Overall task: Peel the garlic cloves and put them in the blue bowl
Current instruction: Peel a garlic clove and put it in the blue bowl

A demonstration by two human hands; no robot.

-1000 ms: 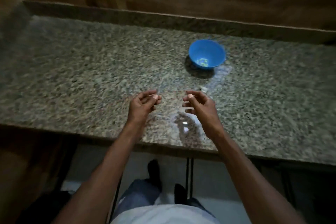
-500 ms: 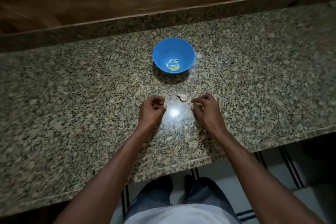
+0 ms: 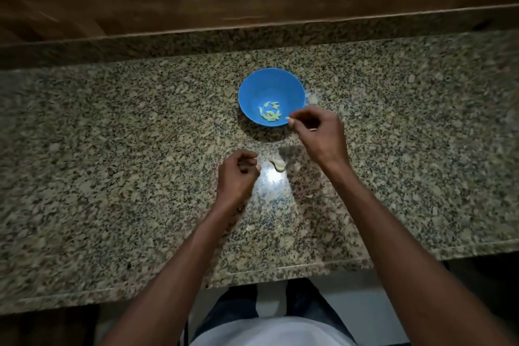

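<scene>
A: Right hand (image 3: 323, 135) hangs at the blue bowl (image 3: 269, 84) rim, fingertips pinched; can't tell on what.

B: Left hand (image 3: 237, 177), loosely curled, looks nearer the garlic clove (image 3: 278, 165), just right of it on the counter (image 3: 112, 149).

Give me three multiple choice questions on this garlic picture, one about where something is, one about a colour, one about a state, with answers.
1. Where does the loose clove lie?
A. in the bowl
B. on the counter between the hands
C. in the left hand

2. What colour is the bowl?
A. blue
B. red
C. white

3. How is the right hand placed?
A. flat on the counter
B. below the counter edge
C. fingers curled, tips at the bowl's near rim

Answers: 1 B, it rests on the counter beside the left hand. 2 A, plainly blue. 3 C, fingertips meet at the rim.
</scene>
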